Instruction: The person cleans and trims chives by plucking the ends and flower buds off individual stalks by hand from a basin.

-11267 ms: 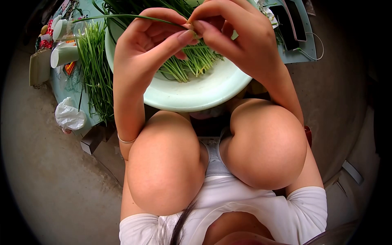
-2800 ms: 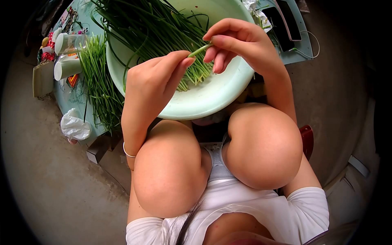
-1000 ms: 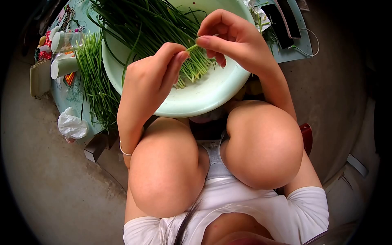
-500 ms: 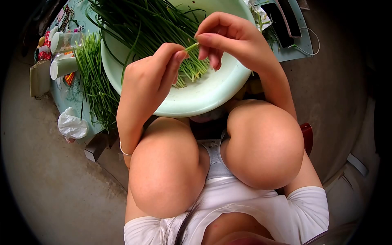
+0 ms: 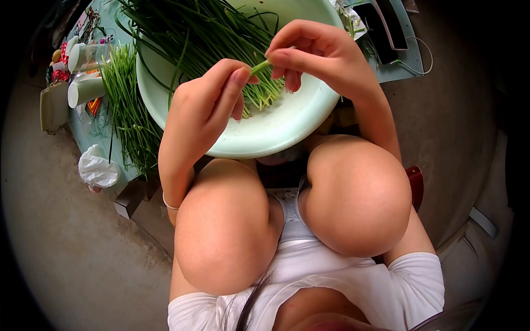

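Observation:
A short green end of a garlic chive (image 5: pixel 259 68) stretches between my two hands, above a pale green basin (image 5: pixel 265 138). My left hand (image 5: pixel 212 94) pinches it between thumb and forefinger. On the other side, my right hand (image 5: pixel 320 52) pinches its tip with thumb and forefinger, the other fingers curled below. Behind and under the hands, a large bunch of garlic chives (image 5: pixel 204 38) lies in the basin, pale ends toward me. The rest of the held stalk is hidden by my left hand.
Left of the basin, another pile of garlic chives (image 5: pixel 130 105) lies on a light blue table (image 5: pixel 83 129). Near it are two cups, the lower one a white cup (image 5: pixel 85 90), and a crumpled white plastic bag (image 5: pixel 98 166). A black phone-like object (image 5: pixel 375 36) lies at right.
Both hands have shifted very slightly, the right one a little downward. The fingers still pinch the same chive, and the basin and piles stay where they were.

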Tool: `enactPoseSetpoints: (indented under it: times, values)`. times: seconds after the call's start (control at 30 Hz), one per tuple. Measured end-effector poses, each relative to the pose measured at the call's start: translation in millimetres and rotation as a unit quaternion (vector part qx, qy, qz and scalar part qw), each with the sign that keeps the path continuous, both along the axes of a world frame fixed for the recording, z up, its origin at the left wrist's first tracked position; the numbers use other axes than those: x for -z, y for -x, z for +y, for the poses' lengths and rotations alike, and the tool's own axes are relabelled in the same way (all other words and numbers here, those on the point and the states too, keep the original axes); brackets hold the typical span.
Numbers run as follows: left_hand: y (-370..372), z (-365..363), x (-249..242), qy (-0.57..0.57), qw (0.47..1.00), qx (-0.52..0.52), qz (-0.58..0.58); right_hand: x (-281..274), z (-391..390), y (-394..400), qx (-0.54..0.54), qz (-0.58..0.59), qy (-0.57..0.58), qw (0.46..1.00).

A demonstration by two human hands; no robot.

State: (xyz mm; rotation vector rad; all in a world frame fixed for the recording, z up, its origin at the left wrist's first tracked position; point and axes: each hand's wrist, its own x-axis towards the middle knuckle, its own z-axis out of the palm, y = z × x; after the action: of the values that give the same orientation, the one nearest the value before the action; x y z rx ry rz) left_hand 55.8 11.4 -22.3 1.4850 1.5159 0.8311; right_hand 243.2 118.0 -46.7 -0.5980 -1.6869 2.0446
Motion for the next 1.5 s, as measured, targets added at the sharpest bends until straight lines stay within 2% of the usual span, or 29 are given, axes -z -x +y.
enactPoseSetpoints:
  times: [0.07,0.13,0.2,0.27,0.33,0.4,0.43,0.5,0.57,0.6,0.63,0.67,0.73,0.8,0.87,0.9,1.0,1.17,1.27,1.3,1.4,1.5]
  values:
    - [-1,1,-1,0.007,1.0,-0.002,0.009,-1,3,-1,0.015,-0.057,-0.001,0.998]
    - [0,1,-1,0.01,1.0,-0.001,0.009,1,4,-4,0.021,-0.04,-0.007,0.999]
    - [3,0,0,0.015,1.0,-0.003,0.009,7,10,-13,0.088,-0.01,0.014,0.996]
    - [7,-2,1,0.074,0.993,-0.02,-0.09,8,23,-27,0.131,0.024,0.018,0.991]
    - [8,-1,-1,0.1,0.988,-0.021,-0.114,6,26,-34,0.228,0.045,0.076,0.97]
    - [8,-1,0,0.125,0.982,-0.023,-0.138,-1,22,-17,0.268,0.085,0.031,0.959]
    - [8,-1,1,0.131,0.978,-0.023,-0.163,-11,14,4,0.426,0.061,-0.063,0.901]
    - [8,-1,0,0.137,0.972,-0.023,-0.188,-15,11,11,0.567,0.035,-0.156,0.808]
    - [7,1,-2,0.154,0.962,-0.018,-0.223,-7,14,-6,0.381,-0.016,-0.355,0.853]
    - [6,0,-3,0.154,0.962,-0.018,-0.223,-6,14,-9,0.276,-0.042,-0.445,0.851]
    - [5,0,-3,0.162,0.959,-0.02,-0.233,-4,6,-9,0.227,-0.019,-0.375,0.899]
    - [5,0,-3,0.17,0.955,-0.023,-0.242,-8,1,-7,0.227,-0.02,-0.375,0.899]
    - [5,1,-1,0.175,0.952,-0.009,-0.252,-11,-5,-6,0.042,-0.041,-0.228,0.972]
    - [5,1,1,0.179,0.948,0.003,-0.261,-10,-4,-5,0.041,-0.041,-0.207,0.977]
    - [1,1,0,0.103,0.978,0.009,-0.182,-13,-3,-7,0.039,-0.091,-0.176,0.979]
    - [1,3,-6,0.113,0.984,0.005,-0.135,-12,-3,-7,0.038,-0.091,-0.176,0.98]
    - [1,3,-5,0.092,0.987,-0.025,-0.129,-7,-4,-7,0.05,-0.079,-0.154,0.984]
    - [5,2,-5,0.099,0.984,-0.026,-0.148,-3,-3,-9,0.073,-0.013,-0.045,0.996]
    - [4,2,-5,0.088,0.984,-0.03,-0.153,-7,-13,3,0.08,-0.057,-0.078,0.992]
    - [4,2,-6,0.092,0.985,-0.024,-0.143,-10,-12,3,0.046,-0.088,-0.082,0.992]
    - [3,1,-5,0.068,0.991,-0.023,-0.113,-7,-9,-2,0.051,-0.053,-0.043,0.996]
    - [3,-2,6,0.027,0.99,-0.027,-0.136,-4,-3,-10,0.039,-0.032,-0.033,0.998]
